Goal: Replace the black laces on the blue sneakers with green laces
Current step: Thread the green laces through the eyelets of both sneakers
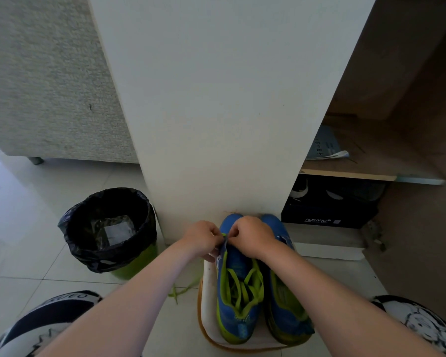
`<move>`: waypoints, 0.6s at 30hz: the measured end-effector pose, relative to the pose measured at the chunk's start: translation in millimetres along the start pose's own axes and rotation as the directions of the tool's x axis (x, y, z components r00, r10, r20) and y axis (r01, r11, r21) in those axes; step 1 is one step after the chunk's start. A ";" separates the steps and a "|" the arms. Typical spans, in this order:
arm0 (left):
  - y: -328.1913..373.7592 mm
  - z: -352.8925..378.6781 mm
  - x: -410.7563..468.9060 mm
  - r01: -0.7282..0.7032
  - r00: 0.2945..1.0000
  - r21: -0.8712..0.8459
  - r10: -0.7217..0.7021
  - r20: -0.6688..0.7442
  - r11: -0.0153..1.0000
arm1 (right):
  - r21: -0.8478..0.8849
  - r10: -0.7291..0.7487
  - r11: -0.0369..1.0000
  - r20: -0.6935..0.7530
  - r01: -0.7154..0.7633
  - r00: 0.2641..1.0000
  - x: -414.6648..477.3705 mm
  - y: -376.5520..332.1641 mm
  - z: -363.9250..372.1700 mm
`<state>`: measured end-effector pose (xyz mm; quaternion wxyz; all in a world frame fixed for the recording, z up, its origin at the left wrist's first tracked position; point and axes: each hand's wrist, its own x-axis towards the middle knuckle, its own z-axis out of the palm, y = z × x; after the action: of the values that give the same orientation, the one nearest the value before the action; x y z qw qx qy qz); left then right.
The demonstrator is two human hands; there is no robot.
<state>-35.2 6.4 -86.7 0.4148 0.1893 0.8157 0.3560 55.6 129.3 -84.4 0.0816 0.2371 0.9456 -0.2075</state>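
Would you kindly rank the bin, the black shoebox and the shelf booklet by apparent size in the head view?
1. bin
2. black shoebox, partly hidden by the wall
3. booklet, though it lies farther away

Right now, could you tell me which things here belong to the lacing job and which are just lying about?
Job: left hand, right hand, blue sneakers, threaded green lace, loose green lace on floor.
Lying about: bin, black shoebox, papers on shelf.

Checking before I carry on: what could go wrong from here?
Green lace lies in slack loops across the laced sneaker; the left hand and right hand pinching at its far end could tighten it unevenly. The spare lace trails on the floor, where it may snag or get stepped on.
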 end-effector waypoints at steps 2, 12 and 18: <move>4.9 -1.8 -0.3 0.014 1.000 0.019 -0.013 -0.013 1.000 | 0.035 -0.007 0.999 0.011 0.007 1.000 0.2 2.6 -4.4; 48.7 -29.8 -13.8 -0.280 0.948 -0.119 0.254 -0.193 0.953 | 0.349 -0.090 0.934 0.035 0.072 0.995 8.4 -0.3 -25.5; 44.4 -26.9 -11.6 -0.048 0.998 -0.060 0.045 -0.045 0.997 | 0.439 -0.077 0.893 -0.058 0.095 0.995 15.3 -9.1 -37.8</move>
<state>-49.7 18.0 -36.9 0.3941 0.1876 0.8087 0.3944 35.7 144.6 -51.0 -0.0019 0.2115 0.8848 -0.4152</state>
